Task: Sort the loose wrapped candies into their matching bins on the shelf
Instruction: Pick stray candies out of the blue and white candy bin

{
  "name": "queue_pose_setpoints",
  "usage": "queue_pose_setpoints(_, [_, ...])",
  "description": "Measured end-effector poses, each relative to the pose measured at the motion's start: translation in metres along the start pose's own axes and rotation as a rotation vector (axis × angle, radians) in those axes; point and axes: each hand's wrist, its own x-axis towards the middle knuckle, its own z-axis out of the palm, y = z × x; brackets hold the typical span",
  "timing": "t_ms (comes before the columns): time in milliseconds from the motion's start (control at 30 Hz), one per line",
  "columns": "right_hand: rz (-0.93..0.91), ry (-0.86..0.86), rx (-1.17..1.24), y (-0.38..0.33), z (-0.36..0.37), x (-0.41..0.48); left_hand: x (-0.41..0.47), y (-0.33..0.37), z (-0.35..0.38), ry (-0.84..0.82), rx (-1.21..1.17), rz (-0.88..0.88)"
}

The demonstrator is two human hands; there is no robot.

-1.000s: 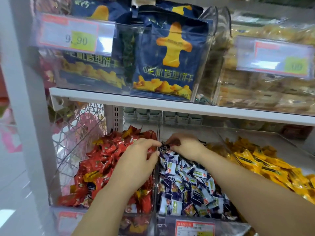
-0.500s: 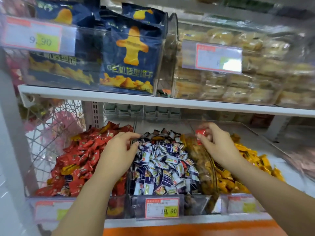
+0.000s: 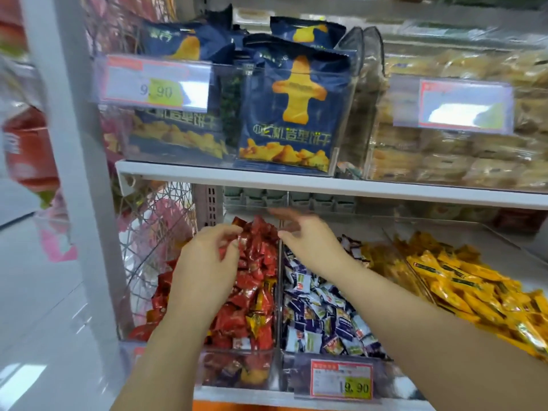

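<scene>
Candies sit heaped in clear bins on the lower shelf (image 3: 237,396): red ones (image 3: 252,280) on the left, blue-and-white ones (image 3: 320,315) in the middle, yellow ones (image 3: 462,280) to the right. They look light, crinkly and slick, so a fingertip pinch on a crimped end should serve best. The left hand (image 3: 204,268) hovers over the red heap, fingers curled toward the thumb; whether it pinches a piece I cannot tell. The right hand (image 3: 311,244) reaches across the divider (image 3: 278,295), fingers spread, holding nothing.
</scene>
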Motion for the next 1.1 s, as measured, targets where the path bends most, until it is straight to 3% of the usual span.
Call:
queue_pose_setpoints(133, [0.138, -0.019, -0.037, 0.034, -0.006, 0.006, -0.003, -0.001, 0.002, -0.086, 0.010, 0.047])
queue_pose_setpoints(267, [0.156, -0.268, -0.210, 0.049, -0.004, 0.015, 0.002, -0.002, 0.007, -0.133, 0.037, 0.065])
queue_pose_setpoints(467, [0.158, -0.626, -0.247, 0.050, 0.000, 0.025, 0.006, -0.001, 0.019, -0.191, 0.068, 0.084])
queue_pose_setpoints(600, [0.049, -0.779, -0.356, 0.049, -0.020, 0.009, 0.006, 0.002, 0.026, -0.226, 0.083, 0.105])
queue_pose_setpoints(800, [-0.084, -0.781, -0.552, 0.064, -0.045, -0.033, 0.002, 0.005, 0.030, -0.271, 0.102, 0.109])
queue_pose_setpoints(933, [-0.041, -0.777, -0.439, 0.055, -0.066, -0.036, 0.002, 0.004, 0.031, -0.278, 0.120, 0.112])
queue_pose_setpoints(1100, [-0.053, -0.481, -0.347, 0.043, -0.044, 0.005, 0.006, 0.005, 0.036, -0.279, 0.112, 0.113])
